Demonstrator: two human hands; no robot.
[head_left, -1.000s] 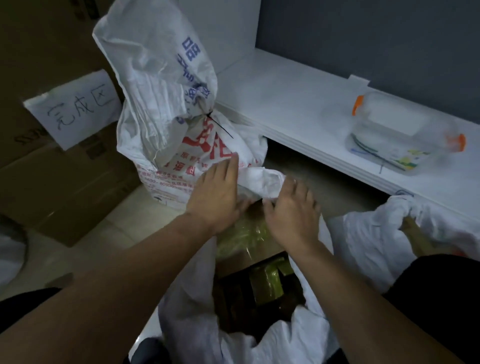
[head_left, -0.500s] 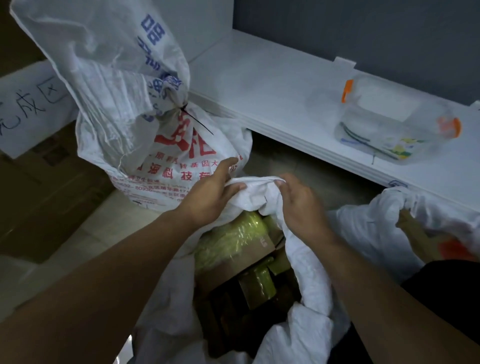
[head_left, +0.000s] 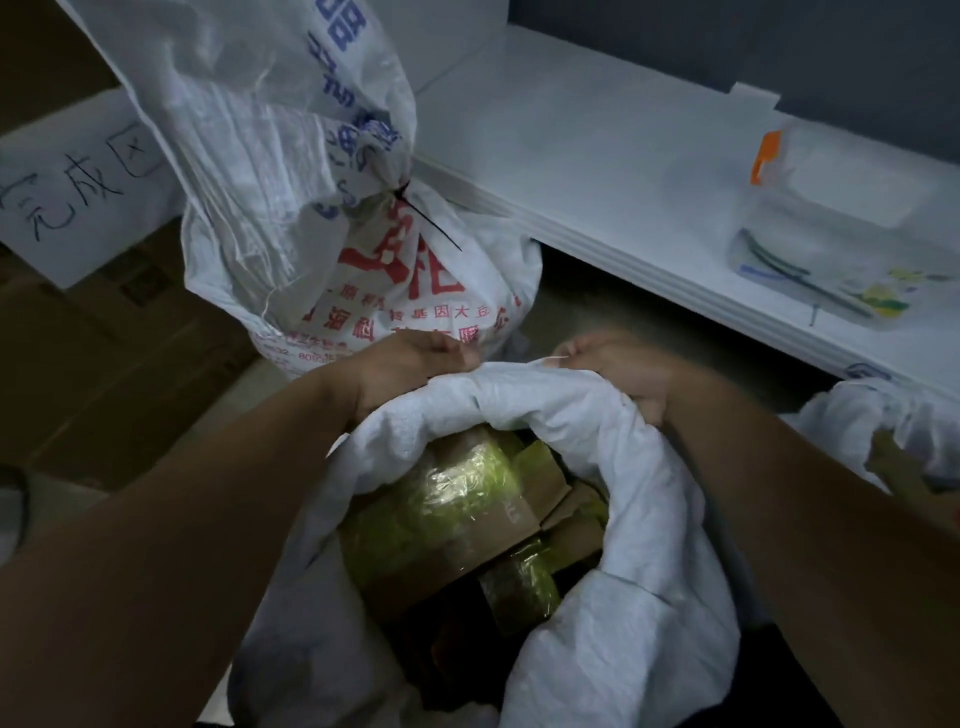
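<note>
Our left hand and right hand grip the woven sack at its far rim, side by side; mouth opens toward us.

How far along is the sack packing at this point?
Done: the printed sack behind is closed with a black cable tie. In hand: left hand and right hand grip the rim of the open white sack, which holds taped cardboard boxes. Left: its mouth is not yet tied.
</note>
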